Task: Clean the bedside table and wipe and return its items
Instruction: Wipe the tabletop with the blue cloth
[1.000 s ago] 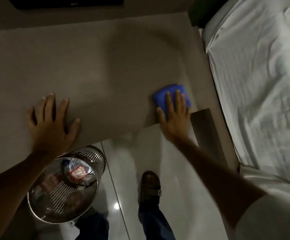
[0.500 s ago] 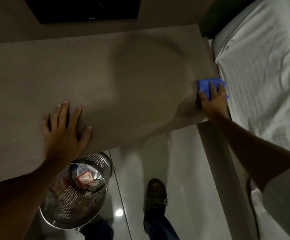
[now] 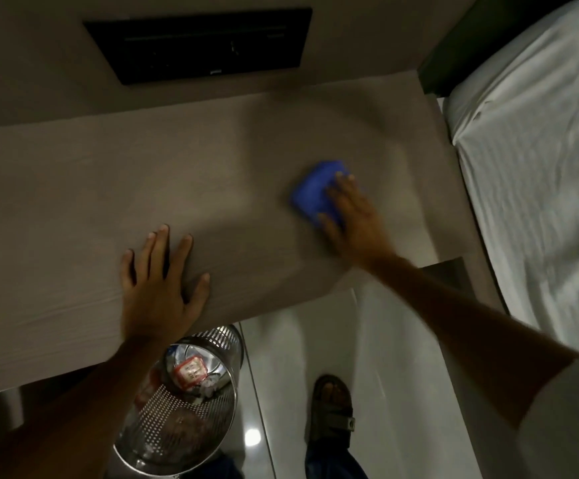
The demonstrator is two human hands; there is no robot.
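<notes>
Dim brown table top (image 3: 73, 188) has the right hand (image 3: 353, 219) pressing the blue cloth (image 3: 312, 191) flat, fingers straight, nearer the bed side. The left hand (image 3: 158, 281) lies spread near the front edge, holding nothing. Too hard a push could slide the cloth off the edge onto the floor (image 3: 298, 340).

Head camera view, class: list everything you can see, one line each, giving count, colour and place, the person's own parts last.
Bedside table: one, pale wood grain, centre, against the wall.
Cloth: one, blue, on the table, under the right hand.
Wall panel: one, black, above the table.
Bed sheet: one, white, right of the table.
Headboard: one, dark, top right.
Waste bin: one, perforated metal, floor, under the left forearm.
Packet: one, red and white, inside the bin.
Floor: one, pale glossy, bottom centre.
Sandal: one, dark, on the foot, bottom centre.
Left hand: one, flat on the table, fingers spread.
Right hand: one, presses the cloth.
</notes>
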